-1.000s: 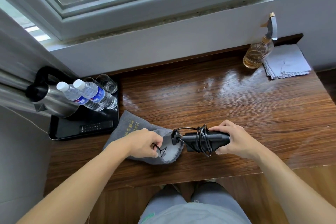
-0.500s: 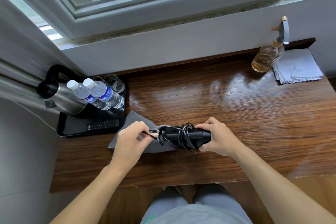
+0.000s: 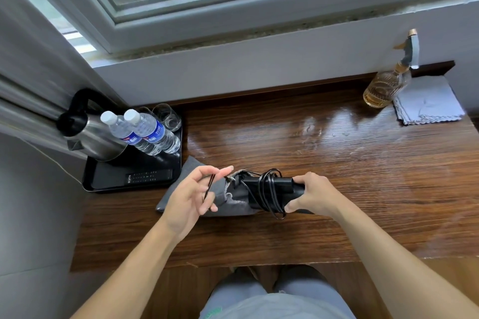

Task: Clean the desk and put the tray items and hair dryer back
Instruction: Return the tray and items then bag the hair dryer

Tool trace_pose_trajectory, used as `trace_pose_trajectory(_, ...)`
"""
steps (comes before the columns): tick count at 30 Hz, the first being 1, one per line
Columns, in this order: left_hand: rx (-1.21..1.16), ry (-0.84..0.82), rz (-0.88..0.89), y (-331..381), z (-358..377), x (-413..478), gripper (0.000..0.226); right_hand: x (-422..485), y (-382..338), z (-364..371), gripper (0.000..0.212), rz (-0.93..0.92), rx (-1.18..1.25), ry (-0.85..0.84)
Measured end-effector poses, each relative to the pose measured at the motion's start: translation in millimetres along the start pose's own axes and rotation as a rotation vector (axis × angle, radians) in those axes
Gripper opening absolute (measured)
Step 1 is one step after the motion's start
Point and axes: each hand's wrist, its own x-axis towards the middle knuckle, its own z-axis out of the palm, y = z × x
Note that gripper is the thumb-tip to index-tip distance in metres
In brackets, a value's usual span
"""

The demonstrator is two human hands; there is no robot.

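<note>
Cord-wrapped hair dryer (image 3: 274,185) lying crosswise, left end in the grey pouch (image 3: 228,202), your right hand (image 3: 313,195) clamped round its right end, your left hand (image 3: 189,199) pinching the drawstring (image 3: 208,187).

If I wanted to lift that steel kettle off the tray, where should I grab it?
Probably by its black arched handle, coming from above: it loops clear over the kettle, while the water bottles crowd its right side.
</note>
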Motion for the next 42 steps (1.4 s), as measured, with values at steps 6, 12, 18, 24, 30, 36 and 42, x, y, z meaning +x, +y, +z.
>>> trace_pose_trajectory(6,0.219,0.010,0.050,4.9,16.5,8.6,0.045,-21.5,-39.5,19.5,0.057,-0.251,-0.424,0.163)
trace_pose_trajectory(12,0.241,-0.069,0.059,13.5,23.1,4.4,0.058,-20.9,-64.9,55.3,0.051,-0.289,-0.487,0.241)
trace_pose_trajectory(18,0.072,-0.115,0.023,22.4,17.4,-2.0,0.070,-12.5,-67.5,73.3,0.049,-0.207,-0.500,0.242)
trace_pose_trajectory(24,0.153,-0.049,-0.014,26.3,24.1,0.1,0.062,-17.6,-70.3,97.0,0.052,-0.309,-0.343,0.280)
trace_pose_trajectory(30,0.750,-0.091,0.079,30.2,36.3,-11.1,0.033,-7.0,-78.9,126.4,0.050,-0.220,-0.154,0.337)
trace_pose_trajectory(36,1.191,0.114,0.143,22.3,28.6,-17.9,0.038,8.8,-65.4,143.7,0.080,-0.149,0.151,0.274)
trace_pose_trajectory(42,1.164,0.236,0.132,35.3,12.3,-17.6,0.031,13.4,-40.6,148.2,0.123,-0.050,0.477,-0.183)
